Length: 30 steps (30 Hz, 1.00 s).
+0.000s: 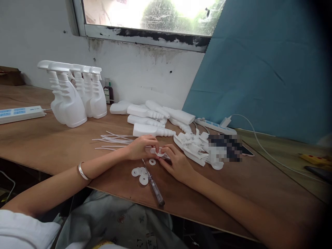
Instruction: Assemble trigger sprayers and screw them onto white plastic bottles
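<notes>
My left hand (142, 147) and my right hand (177, 164) meet over the table, fingers closed around a white plastic spray trigger head (161, 152). Fingers cover much of it. Just below them lies a single white ring washer (152, 162), with several more white washers (140, 173) nearer the table edge. A screwdriver with a clear handle (156, 192) rests beside them, its tip pointing toward my hands. Behind my left hand are several thin white tubes (114, 139). A heap of white trigger heads (192, 147) lies to the right.
Several assembled spray bottles (75, 100) stand upright at the back left. White bottles (153, 129) lie in a pile at the centre back, near a small dark bottle (109, 93). Power strips (22, 114) and a partly blurred phone (247, 151) are at the sides.
</notes>
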### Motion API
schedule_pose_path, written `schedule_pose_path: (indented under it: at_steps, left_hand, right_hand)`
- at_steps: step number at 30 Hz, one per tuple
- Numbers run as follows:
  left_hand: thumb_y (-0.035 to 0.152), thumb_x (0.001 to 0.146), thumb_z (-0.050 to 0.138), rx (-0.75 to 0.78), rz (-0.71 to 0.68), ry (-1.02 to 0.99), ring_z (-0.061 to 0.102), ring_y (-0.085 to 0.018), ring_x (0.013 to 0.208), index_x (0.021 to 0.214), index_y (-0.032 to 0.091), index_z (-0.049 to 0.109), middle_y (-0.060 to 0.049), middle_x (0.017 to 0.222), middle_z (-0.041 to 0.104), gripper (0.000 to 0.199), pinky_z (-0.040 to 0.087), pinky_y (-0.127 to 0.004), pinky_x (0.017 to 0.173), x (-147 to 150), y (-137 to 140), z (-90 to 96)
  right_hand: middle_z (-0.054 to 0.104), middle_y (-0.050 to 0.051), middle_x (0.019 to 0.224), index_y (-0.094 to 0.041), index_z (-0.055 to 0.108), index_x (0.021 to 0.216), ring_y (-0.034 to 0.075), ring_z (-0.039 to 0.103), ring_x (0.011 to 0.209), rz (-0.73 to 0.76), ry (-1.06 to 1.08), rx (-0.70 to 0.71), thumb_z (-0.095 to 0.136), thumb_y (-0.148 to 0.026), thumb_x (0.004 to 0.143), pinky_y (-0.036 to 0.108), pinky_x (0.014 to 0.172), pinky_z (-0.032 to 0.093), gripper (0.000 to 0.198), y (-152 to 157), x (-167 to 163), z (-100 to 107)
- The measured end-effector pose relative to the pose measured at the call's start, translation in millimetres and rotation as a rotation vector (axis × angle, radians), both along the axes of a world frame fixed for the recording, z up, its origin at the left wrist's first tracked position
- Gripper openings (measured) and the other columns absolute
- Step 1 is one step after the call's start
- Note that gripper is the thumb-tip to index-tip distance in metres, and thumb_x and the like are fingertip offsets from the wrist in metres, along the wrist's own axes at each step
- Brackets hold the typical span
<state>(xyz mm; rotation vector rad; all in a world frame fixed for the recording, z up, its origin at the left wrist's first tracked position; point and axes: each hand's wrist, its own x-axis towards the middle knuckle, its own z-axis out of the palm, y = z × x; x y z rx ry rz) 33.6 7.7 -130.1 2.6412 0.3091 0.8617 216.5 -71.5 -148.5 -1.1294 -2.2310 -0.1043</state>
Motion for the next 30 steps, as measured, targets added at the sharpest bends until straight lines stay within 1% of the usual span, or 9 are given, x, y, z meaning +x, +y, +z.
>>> schedule_pose_path:
  at_steps: [3, 6, 10, 14, 21, 27, 30]
  left_hand:
    - [0.040, 0.077, 0.059, 0.181, 0.059, 0.062, 0.053, -0.016, 0.082, 0.075, 0.016, 0.059, -0.004, 0.086, 0.061, 0.023, 0.037, -0.028, 0.077, -1, 0, 0.5]
    - [0.043, 0.081, 0.054, 0.344, 0.096, 0.095, 0.053, -0.016, 0.082, 0.077, 0.017, 0.059, -0.003, 0.088, 0.062, 0.027, 0.034, -0.028, 0.074, -2, -1, 1.2]
    - [0.043, 0.083, 0.050, 0.442, 0.102, 0.105, 0.052, -0.016, 0.081, 0.079, 0.018, 0.060, -0.003, 0.087, 0.063, 0.028, 0.033, -0.028, 0.073, -2, -2, 2.2]
    - [0.042, 0.084, 0.048, 0.489, 0.102, 0.090, 0.052, -0.015, 0.080, 0.078, 0.019, 0.061, -0.002, 0.086, 0.065, 0.027, 0.032, -0.028, 0.072, -2, 0, 0.8]
    - [0.036, 0.088, 0.045, 0.514, 0.131, 0.130, 0.051, -0.015, 0.083, 0.082, 0.019, 0.061, -0.002, 0.091, 0.065, 0.024, 0.031, -0.029, 0.072, -1, 5, 0.6]
    - [0.035, 0.090, 0.041, 0.496, 0.147, 0.188, 0.051, -0.016, 0.085, 0.086, 0.018, 0.059, -0.004, 0.095, 0.063, 0.025, 0.031, -0.029, 0.074, -1, 3, 2.0]
    - [0.034, 0.090, 0.039, 0.490, 0.150, 0.196, 0.052, -0.016, 0.084, 0.085, 0.019, 0.059, -0.005, 0.095, 0.063, 0.026, 0.031, -0.029, 0.074, -1, 3, 1.7]
  right_hand:
    - [0.054, 0.007, 0.092, -0.021, 0.049, 0.096, 0.020, 0.055, 0.083, -0.015, -0.032, 0.037, 0.047, -0.020, 0.084, 0.033, 0.070, 0.049, 0.012, -1, 0, 0]
    - [0.055, 0.007, 0.091, -0.020, 0.050, 0.097, 0.019, 0.056, 0.081, -0.004, -0.047, 0.055, 0.045, -0.021, 0.086, 0.032, 0.068, 0.049, 0.012, -1, 1, 0]
    - [0.056, 0.007, 0.091, -0.020, 0.051, 0.097, 0.018, 0.057, 0.081, 0.030, -0.037, 0.056, 0.045, -0.020, 0.087, 0.031, 0.070, 0.049, 0.012, 2, 5, -2]
    - [0.057, 0.006, 0.092, -0.020, 0.052, 0.097, 0.017, 0.058, 0.081, 0.073, -0.008, 0.057, 0.046, -0.021, 0.087, 0.030, 0.070, 0.049, 0.012, 6, 7, -1]
    - [0.056, 0.004, 0.086, -0.021, 0.051, 0.088, 0.015, 0.057, 0.075, 0.077, 0.058, 0.000, 0.048, -0.029, 0.087, 0.028, 0.067, 0.048, 0.009, 14, 6, 3]
    - [0.057, 0.003, 0.087, -0.022, 0.049, 0.092, 0.016, 0.059, 0.076, 0.072, 0.080, 0.020, 0.048, -0.029, 0.086, 0.030, 0.067, 0.049, 0.009, 17, 10, -3]
    - [0.059, 0.003, 0.088, -0.023, 0.047, 0.096, 0.016, 0.061, 0.078, 0.069, 0.124, 0.008, 0.050, -0.029, 0.085, 0.030, 0.067, 0.051, 0.012, 17, 12, -8]
